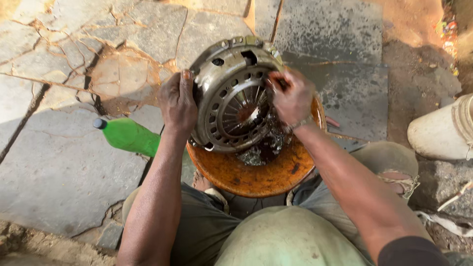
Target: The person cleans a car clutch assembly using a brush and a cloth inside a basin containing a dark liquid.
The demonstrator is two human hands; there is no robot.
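A round metal clutch cover (pixel 221 88), greasy and worn, stands tilted on its edge in an orange basin (pixel 256 175) holding dark liquid. My left hand (pixel 177 103) grips the cover's left rim and holds it up. My right hand (pixel 291 96) is pressed against the cover's right inner face, fingers curled around something small and dark that I cannot make out. The cover's spring fingers (pixel 241 111) fan out around its centre hole.
A green plastic bottle (pixel 129 135) with a dark cap lies on the cracked stone paving (pixel 59 162) to the left. A pale container (pixel 441 133) sits at the right edge. My knees (pixel 276 236) are bent beside the basin, with a sandalled foot (pixel 399 180) at right.
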